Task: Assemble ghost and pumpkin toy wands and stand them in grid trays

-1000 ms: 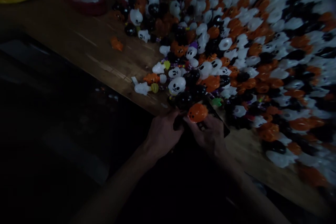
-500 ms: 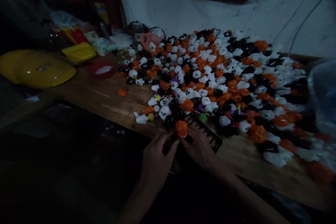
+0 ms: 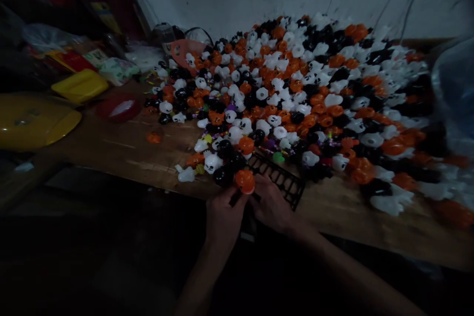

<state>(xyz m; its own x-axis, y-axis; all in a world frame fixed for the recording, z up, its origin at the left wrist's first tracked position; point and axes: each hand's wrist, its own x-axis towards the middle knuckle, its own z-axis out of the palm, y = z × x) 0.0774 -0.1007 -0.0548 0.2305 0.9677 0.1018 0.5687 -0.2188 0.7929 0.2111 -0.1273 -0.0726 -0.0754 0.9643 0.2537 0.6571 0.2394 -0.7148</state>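
A small orange pumpkin head (image 3: 245,181) with a pale base is held between my two hands at the table's front edge. The fingers of my left hand (image 3: 225,215) pinch it from the left and below. From the other side, my right hand (image 3: 272,206) closes its fingers at the pumpkin's lower right; the fingertips are partly hidden. Just beyond the right hand lies a black slotted rack (image 3: 285,180). Black round heads (image 3: 223,176) and a white skull-faced head (image 3: 213,162) sit right behind the left hand.
A large pile of orange, white and black pumpkin and ghost pieces (image 3: 292,94) covers the wooden table (image 3: 122,158). To the left are a red dish (image 3: 118,107), a yellow container (image 3: 79,86) and a yellow cap-like object (image 3: 37,121). Clear plastic (image 3: 457,94) stands at the right.
The camera view has shifted, so the table's contents appear further left and higher. Both hands stay around the pumpkin head, and more of the black rack shows now.
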